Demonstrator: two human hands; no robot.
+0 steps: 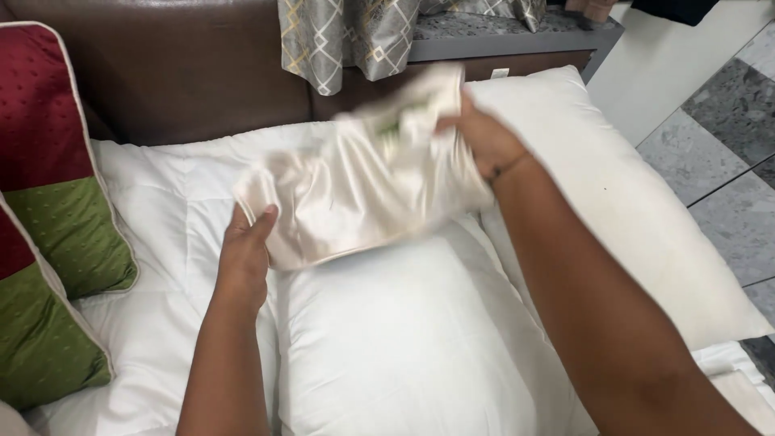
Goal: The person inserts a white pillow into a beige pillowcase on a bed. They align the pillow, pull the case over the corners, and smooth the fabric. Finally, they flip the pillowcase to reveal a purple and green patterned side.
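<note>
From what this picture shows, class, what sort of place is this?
Probably a bedroom: a bed with white pillows, a brown headboard and a curtain. Both hands hold a cream pillowcase.

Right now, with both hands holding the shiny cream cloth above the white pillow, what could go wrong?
1. The cream cloth looks slippery; the left hand grips only its lower edge, so it may slide free.
2. The right hand has it bunched, so it may crease.
3. It could drop onto the white pillow.
</note>
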